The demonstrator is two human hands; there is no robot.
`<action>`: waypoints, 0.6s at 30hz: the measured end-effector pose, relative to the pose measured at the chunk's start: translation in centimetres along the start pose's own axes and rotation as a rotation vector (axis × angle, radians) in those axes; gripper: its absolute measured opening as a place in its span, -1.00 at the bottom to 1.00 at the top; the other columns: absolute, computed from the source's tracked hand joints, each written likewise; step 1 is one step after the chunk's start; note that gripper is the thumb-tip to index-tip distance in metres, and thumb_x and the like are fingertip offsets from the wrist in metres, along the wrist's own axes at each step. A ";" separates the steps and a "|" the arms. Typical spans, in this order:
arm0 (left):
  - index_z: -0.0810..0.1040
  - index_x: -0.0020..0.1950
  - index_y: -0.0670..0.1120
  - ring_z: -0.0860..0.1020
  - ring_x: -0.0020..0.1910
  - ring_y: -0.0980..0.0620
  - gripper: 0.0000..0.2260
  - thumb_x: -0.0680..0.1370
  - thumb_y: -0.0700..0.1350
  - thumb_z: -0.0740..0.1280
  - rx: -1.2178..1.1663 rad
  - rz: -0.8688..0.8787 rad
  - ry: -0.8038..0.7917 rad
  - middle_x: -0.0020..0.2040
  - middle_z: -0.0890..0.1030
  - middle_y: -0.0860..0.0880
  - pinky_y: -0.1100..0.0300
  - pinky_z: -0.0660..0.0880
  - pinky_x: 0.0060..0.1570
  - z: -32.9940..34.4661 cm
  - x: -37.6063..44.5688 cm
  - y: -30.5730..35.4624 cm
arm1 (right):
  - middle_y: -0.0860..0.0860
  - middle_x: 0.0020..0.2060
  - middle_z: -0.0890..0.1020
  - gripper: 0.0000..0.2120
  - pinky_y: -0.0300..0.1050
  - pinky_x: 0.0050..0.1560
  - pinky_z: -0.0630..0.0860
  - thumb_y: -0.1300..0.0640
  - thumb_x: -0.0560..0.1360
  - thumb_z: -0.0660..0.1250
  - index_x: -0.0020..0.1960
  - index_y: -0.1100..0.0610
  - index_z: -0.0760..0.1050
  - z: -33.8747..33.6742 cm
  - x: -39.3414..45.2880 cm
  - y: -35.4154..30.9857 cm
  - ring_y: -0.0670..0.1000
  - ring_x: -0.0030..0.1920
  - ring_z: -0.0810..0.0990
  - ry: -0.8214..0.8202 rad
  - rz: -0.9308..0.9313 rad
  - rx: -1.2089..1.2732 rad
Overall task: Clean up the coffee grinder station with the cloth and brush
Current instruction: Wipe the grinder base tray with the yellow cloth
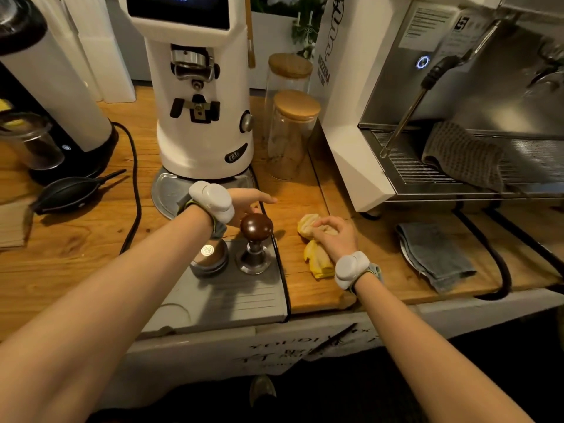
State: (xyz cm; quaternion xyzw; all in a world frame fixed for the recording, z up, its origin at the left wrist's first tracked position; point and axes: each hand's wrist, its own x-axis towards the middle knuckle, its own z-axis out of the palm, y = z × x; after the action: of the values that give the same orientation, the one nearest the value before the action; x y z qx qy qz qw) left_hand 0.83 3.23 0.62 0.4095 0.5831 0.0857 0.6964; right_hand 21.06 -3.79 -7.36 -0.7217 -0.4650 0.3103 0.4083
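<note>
A white coffee grinder (201,96) stands at the back of the wooden counter on a round metal tray (166,190). My right hand (334,235) presses a crumpled yellow cloth (317,257) onto the wood to the right of the grinder. My left hand (247,204) reaches in front of the grinder's base, fingers stretched out flat and holding nothing, just behind a brown-knobbed tamper (255,242). A wooden brush handle (250,41) leans behind the grinder's right side; its bristles are hidden.
A grey tamping mat (232,297) holds the tamper and a round distributor (209,254). Two cork-lidded glass jars (291,132) stand right of the grinder. An espresso machine (442,117) fills the right. A folded grey towel (436,254), a black air blower (70,193) and a black cable (134,184) lie around.
</note>
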 end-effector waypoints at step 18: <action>0.47 0.08 -0.16 0.46 0.05 -0.01 -0.90 0.57 -0.22 0.27 0.120 -0.004 0.089 0.11 0.47 -0.14 0.19 0.46 -0.21 -2.4 1.7 -0.1 | 0.05 0.17 0.61 -0.65 -0.29 0.19 0.38 0.26 0.39 0.41 0.17 0.12 0.59 4.5 5.3 -3.3 -0.01 0.21 0.53 -0.108 -0.198 -0.042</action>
State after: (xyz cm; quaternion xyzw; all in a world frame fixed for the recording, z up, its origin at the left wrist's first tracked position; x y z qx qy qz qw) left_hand -0.75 5.31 -0.66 0.4449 0.6185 0.0674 0.6442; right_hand 17.98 3.24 -6.94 -0.6627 -0.5617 0.2972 0.3962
